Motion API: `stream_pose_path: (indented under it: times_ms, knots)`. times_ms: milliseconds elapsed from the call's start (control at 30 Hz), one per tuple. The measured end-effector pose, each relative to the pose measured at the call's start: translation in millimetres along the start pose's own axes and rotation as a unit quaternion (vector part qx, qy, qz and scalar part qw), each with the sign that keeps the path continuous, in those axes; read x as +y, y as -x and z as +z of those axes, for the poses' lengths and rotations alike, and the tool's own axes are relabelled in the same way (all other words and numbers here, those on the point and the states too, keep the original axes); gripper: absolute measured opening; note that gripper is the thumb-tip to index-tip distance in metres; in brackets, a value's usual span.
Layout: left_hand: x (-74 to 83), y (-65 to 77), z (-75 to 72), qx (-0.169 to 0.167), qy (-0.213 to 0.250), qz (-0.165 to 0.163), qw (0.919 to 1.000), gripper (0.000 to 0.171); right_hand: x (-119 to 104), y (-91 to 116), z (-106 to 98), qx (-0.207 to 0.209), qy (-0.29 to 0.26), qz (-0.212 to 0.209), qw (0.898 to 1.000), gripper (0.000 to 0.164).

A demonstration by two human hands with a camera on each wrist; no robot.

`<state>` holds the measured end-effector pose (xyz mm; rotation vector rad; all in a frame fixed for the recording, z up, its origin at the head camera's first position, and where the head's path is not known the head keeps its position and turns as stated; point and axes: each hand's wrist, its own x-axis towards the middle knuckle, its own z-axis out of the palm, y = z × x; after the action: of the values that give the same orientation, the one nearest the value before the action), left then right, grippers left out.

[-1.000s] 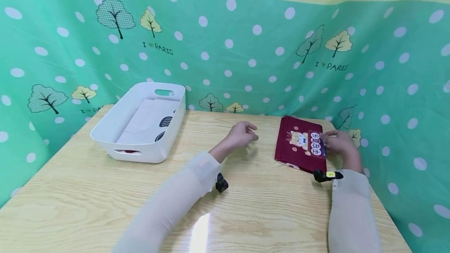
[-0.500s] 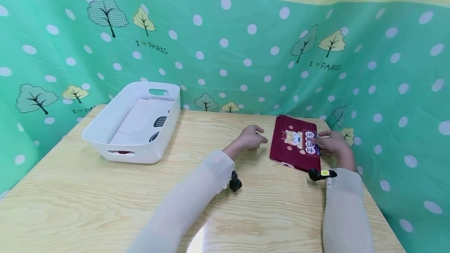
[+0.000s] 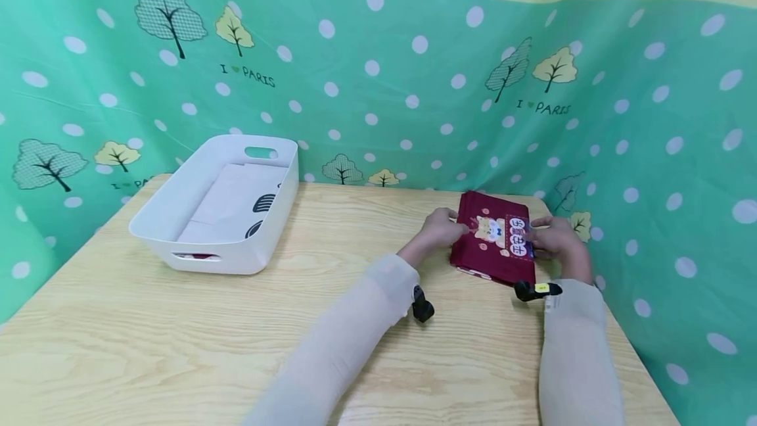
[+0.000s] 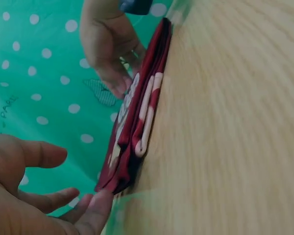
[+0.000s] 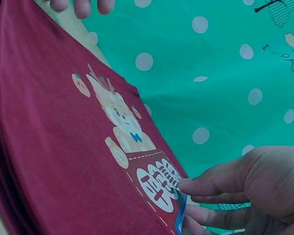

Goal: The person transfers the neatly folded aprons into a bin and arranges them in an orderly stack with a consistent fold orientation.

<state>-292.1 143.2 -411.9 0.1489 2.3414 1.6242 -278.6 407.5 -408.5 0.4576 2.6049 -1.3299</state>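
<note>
A folded dark red cloth (image 3: 497, 267) lies on the right side of the table, printed with a cartoon animal and white lettering. My left hand (image 3: 440, 229) is at its left edge; in the left wrist view the thumb stands apart from the cloth (image 4: 137, 117) while fingertips touch its lower end. At the opposite edge, my right hand (image 3: 557, 240) pinches the cloth. The right wrist view has the thumb of this hand (image 5: 259, 183) on the lettering, with the other fingers at and behind the edge. Pale folded layers show along the cloth's near side.
A white plastic basket (image 3: 275, 215) with handle holes stands at the left back, holding a pale folded cloth (image 3: 227, 206) with black marks. The wooden table (image 3: 177, 340) ends against a green dotted curtain (image 3: 378, 97) at the back and right.
My left hand has moved right to reach the cloth's left edge. My right hand has stayed at the right edge, its thumb now further over the print. The head view has shifted slightly.
</note>
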Motion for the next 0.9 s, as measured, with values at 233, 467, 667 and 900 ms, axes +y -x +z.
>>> stream_pose_path:
  times_ms: [233,467,667,900]
  knots:
    - [-4.6,-0.3,5.7,0.014,-0.024,-0.006,0.9996,0.045,0.7,-1.4,2.2,0.001,-0.004,0.016,1.0,0.059]
    - [-6.6,0.6,3.3,0.024,-0.038,-0.015,0.9989,0.043,-3.1,-0.8,1.8,-0.006,-0.002,0.025,1.0,0.057]
    - [-6.0,2.8,4.5,0.013,-0.019,-0.022,0.9995,0.038,-3.4,2.2,1.9,-0.013,0.004,0.023,1.0,0.057]
    - [-5.7,1.5,5.8,0.015,-0.024,-0.021,0.9994,0.028,-4.0,4.0,2.3,-0.004,0.0,0.019,1.0,0.053]
